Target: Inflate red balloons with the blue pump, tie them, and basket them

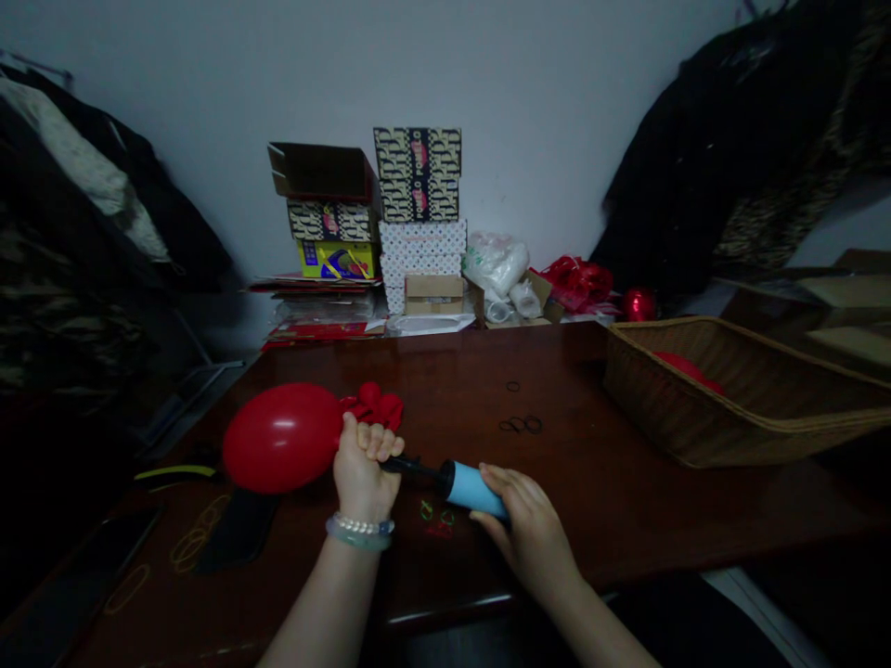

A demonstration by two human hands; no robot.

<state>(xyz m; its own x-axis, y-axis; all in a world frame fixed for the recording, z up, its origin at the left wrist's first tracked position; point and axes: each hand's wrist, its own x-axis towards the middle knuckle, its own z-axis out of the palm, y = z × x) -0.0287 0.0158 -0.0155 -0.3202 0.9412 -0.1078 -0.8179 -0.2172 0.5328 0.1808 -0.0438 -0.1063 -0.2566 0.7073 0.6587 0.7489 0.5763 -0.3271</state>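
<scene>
An inflated red balloon [282,438] lies to the left of my left hand [367,464], its neck end running into my closed fist. That fist is wrapped round the black end of a hand balloon pump [477,490]; the balloon's neck itself is hidden by my fingers. My right hand [529,524] grips the pump's light-blue barrel from the right. Between the hands a black shaft shows, slightly tilted down to the right. Behind my left hand sits a small heap of uninflated red balloons [380,405]. Under the pump lie small green and red bands [438,520].
Black bands [522,425] lie mid-table. At right stands a wicker basket [696,436] with something red inside. Stacked boxes [418,176] and plastic bags [497,264] line the wall. Yellowish rubber bands [199,533] and a dark phone-like slab [90,575] are at front left.
</scene>
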